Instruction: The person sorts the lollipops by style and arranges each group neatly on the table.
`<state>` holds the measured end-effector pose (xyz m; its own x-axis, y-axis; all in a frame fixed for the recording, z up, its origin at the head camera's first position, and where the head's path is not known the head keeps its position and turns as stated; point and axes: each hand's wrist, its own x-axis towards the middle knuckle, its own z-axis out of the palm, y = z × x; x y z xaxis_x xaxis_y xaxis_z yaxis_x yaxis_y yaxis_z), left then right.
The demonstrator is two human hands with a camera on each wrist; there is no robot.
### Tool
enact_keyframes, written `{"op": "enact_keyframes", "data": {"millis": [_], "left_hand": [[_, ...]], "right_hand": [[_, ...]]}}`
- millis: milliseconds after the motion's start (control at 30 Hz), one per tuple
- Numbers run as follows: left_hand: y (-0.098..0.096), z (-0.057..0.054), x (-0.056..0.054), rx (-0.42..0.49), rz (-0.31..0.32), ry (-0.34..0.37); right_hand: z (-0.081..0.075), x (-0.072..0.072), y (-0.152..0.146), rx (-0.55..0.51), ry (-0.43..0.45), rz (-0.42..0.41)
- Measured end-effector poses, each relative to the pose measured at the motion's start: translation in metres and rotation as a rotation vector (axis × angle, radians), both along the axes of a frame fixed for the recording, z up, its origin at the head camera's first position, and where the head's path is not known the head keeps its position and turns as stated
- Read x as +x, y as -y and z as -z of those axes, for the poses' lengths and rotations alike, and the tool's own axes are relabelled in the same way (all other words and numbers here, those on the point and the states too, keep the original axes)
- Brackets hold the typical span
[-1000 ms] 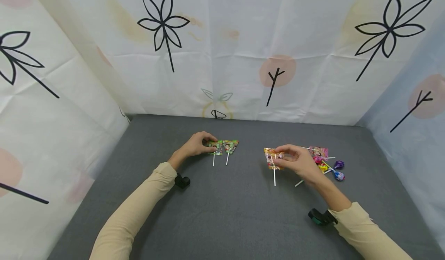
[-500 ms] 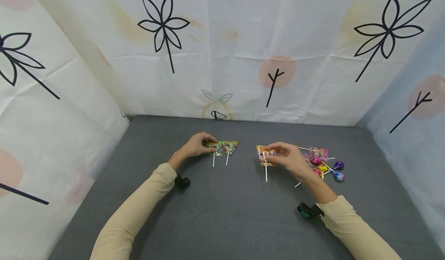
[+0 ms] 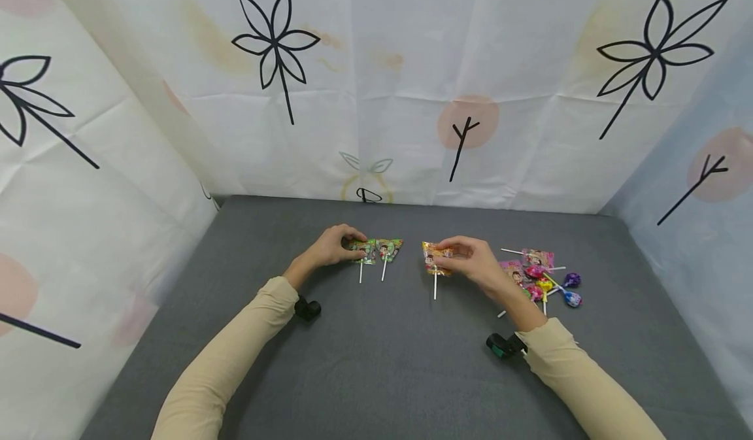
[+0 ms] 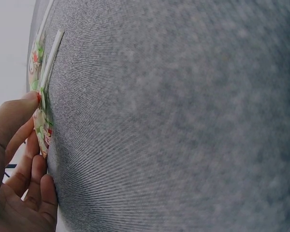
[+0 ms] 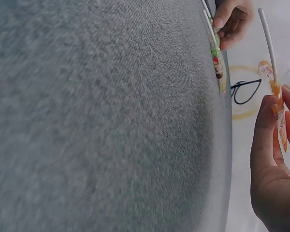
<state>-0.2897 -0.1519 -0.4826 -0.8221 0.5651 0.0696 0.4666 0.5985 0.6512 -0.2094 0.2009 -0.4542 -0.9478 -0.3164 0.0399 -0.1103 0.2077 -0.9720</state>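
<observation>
In the head view my left hand (image 3: pixel 331 246) pinches the wrapper edge of a green-wrapped lollipop (image 3: pixel 367 250) lying on the grey cloth. Its thumb (image 4: pixel 28 104) presses on the wrapper in the left wrist view. A second green-wrapped lollipop (image 3: pixel 388 249) lies just right of it, both white sticks pointing toward me. Between thumb and fingers, my right hand (image 3: pixel 473 263) holds an orange-wrapped lollipop (image 3: pixel 430 257) by the wrapper's right side, stick downward. The right wrist view shows this orange lollipop (image 5: pixel 279 113) raised off the cloth, part of its wrapper hidden by the fingers.
Right of my right hand lies a loose pile: pink-wrapped lollipops (image 3: pixel 538 258), a yellow one (image 3: pixel 544 285), a purple one (image 3: pixel 572 280) and a blue one (image 3: pixel 572 299). My right forearm partly covers the pile. A patterned white curtain (image 3: pixel 406 54) rises behind the table's far edge.
My right hand has moved left and slightly away from me with the orange lollipop, nearing the green ones and uncovering more of the pile. The left hand has stayed still.
</observation>
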Motion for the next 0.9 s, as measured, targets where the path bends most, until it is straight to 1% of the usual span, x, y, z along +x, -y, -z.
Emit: {"op": "enact_keyframes", "data": {"millis": [100,333,633,900], "left_hand": [[0.000,0.001,-0.001,0.000,-0.001,0.003],[0.001,0.001,0.000,0.012,0.009,0.001],[0.002,0.000,0.000,0.010,0.009,0.007],[0.001,0.000,0.000,0.009,0.006,0.009]], "right_hand": [[0.002,-0.004,0.005,0.011,0.006,0.000],[0.008,-0.011,0.015,0.040,-0.017,-0.004],[0.011,-0.023,0.030,0.062,0.030,0.006],[0.015,-0.031,0.039,0.114,-0.007,0.011]]}}
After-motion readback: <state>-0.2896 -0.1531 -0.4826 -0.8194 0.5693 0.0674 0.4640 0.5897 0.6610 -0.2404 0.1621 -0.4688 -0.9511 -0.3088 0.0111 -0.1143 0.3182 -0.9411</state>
